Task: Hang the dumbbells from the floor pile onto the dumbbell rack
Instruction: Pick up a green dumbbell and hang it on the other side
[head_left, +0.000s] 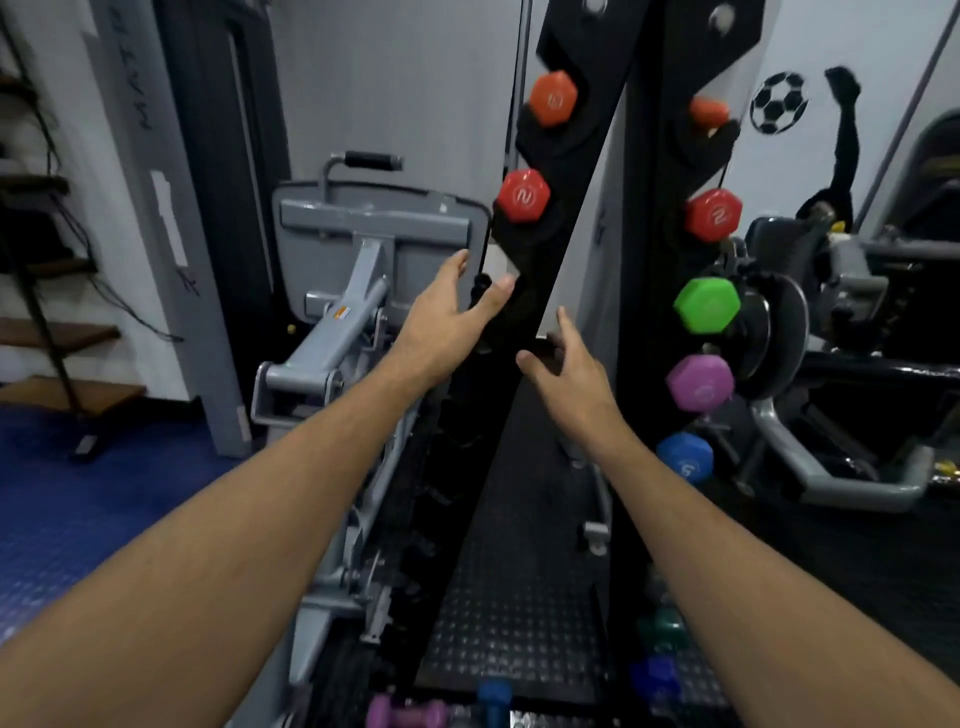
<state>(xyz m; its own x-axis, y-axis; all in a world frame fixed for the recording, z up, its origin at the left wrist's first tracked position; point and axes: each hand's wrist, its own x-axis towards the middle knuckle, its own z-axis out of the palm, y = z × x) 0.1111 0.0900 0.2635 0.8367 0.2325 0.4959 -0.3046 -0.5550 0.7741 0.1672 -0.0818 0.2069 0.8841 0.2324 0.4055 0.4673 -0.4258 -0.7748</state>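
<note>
A tall black dumbbell rack (582, 171) stands in front of me. An orange dumbbell (554, 97) and a red dumbbell (522, 195) hang on its left post. The right post carries a green dumbbell (707, 305), a purple dumbbell (700, 383) and a blue dumbbell (685, 458). On the floor at the bottom lie a purple dumbbell (405, 713) and a blue dumbbell (494, 699). My left hand (451, 312) reaches to the left post below the red dumbbell, fingers apart. My right hand (567, 366) is spread between the posts. Neither hand holds anything.
A grey weight machine (358, 270) stands close on the left of the rack. Another grey machine with a weight plate (789, 332) is at the right. A wooden shelf (47, 332) is at far left. Black rubber matting (519, 613) covers the floor under the rack.
</note>
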